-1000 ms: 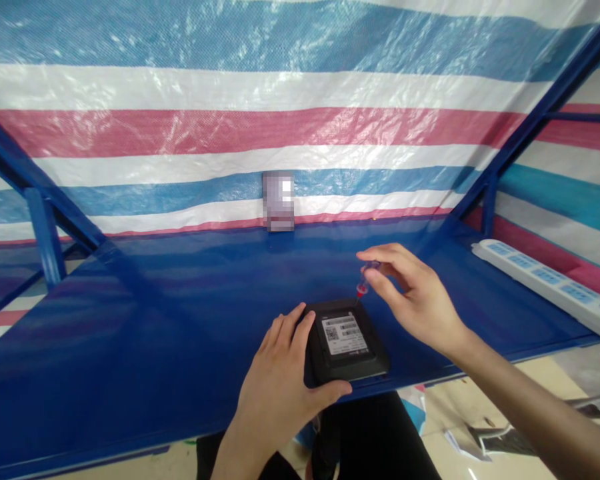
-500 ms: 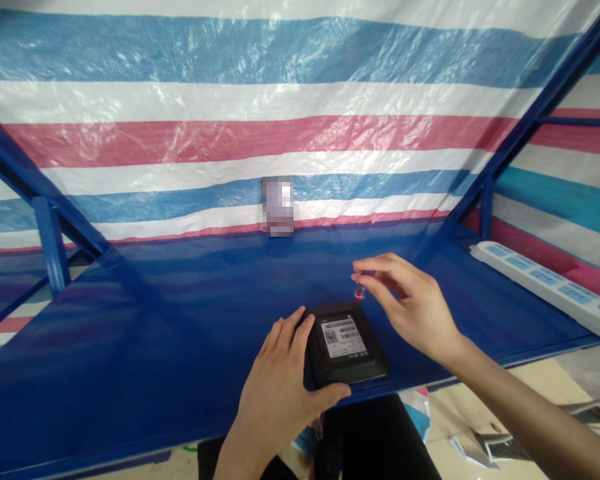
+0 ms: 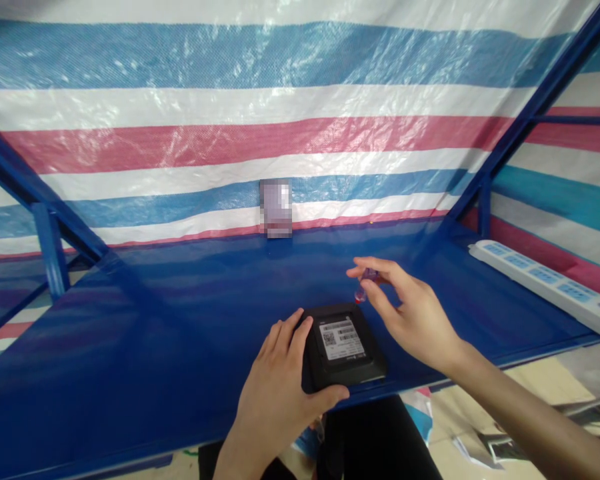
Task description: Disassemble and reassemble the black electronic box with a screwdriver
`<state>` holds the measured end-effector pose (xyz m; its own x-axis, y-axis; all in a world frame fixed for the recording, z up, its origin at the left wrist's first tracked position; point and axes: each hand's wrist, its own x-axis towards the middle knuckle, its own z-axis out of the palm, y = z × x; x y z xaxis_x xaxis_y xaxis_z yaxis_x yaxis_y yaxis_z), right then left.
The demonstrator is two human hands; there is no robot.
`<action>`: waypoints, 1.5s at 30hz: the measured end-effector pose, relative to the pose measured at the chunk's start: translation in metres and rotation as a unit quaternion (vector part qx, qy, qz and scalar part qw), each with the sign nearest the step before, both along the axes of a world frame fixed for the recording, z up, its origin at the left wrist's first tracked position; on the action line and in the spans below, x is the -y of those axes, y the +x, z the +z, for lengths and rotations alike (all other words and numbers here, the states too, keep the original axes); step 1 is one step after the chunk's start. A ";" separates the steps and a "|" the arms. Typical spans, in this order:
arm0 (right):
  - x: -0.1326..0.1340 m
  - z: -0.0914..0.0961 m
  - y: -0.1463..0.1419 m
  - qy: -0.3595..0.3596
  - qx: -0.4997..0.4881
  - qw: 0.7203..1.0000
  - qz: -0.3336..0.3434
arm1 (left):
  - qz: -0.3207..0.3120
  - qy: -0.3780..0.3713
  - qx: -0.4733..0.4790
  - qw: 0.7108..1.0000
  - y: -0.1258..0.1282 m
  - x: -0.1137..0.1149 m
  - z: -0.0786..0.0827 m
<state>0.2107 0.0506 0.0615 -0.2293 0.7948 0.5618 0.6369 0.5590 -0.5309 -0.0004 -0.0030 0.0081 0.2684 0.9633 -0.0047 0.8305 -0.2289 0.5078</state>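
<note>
A squarish black electronic device (image 3: 375, 363) lies on the blue table, its white label (image 3: 342, 339) with a QR code and barcodes facing up. My left hand (image 3: 280, 383) grips it, fingers along the left edge and thumb at the near edge. Between the thumb and fingertips of my right hand (image 3: 410, 307) is a small screwdriver (image 3: 362, 291) with a clear purplish handle and a red lower end. It stands slightly tilted over the device's far right corner. Its tip is too small to make out.
A white power strip (image 3: 545, 277) lies along the right side of the blue table (image 3: 155, 333). A blurred-out object (image 3: 276, 208) stands at the back edge against the striped sheet (image 3: 180, 147). Blue metal frame bars (image 3: 510, 147) slant up at both sides.
The fingers of my right hand have shifted around the screwdriver, and its handle now leans more to the right. My left hand and the device stay in place; the view has shifted slightly.
</note>
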 end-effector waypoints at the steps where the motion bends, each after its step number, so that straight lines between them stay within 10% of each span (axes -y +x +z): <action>1: 0.002 0.003 0.002 0.012 0.016 1.000 -0.009 | 0.000 0.001 0.001 1.000 0.000 0.000 0.000; 8: -0.001 0.011 0.025 0.054 -0.074 0.987 -0.131 | 0.007 -0.002 0.002 1.000 0.000 0.000 0.000; 19: -0.026 -0.064 0.051 0.065 0.128 0.978 -0.154 | 0.006 0.005 -0.001 1.000 -0.001 0.000 0.000; 36: 0.003 -0.068 0.075 0.097 0.189 0.943 -0.258 | 0.030 0.017 0.002 0.999 0.001 0.000 -0.002; 45: 0.020 -0.069 0.090 -0.085 0.060 0.929 -0.354 | 0.023 0.027 0.005 0.999 -0.001 0.001 -0.001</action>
<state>0.3004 0.0302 -0.0074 0.3328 0.8453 0.4179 0.8736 -0.1095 -0.4742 -0.0011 -0.0042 0.0074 0.2238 0.9733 0.0501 0.8358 -0.2181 0.5038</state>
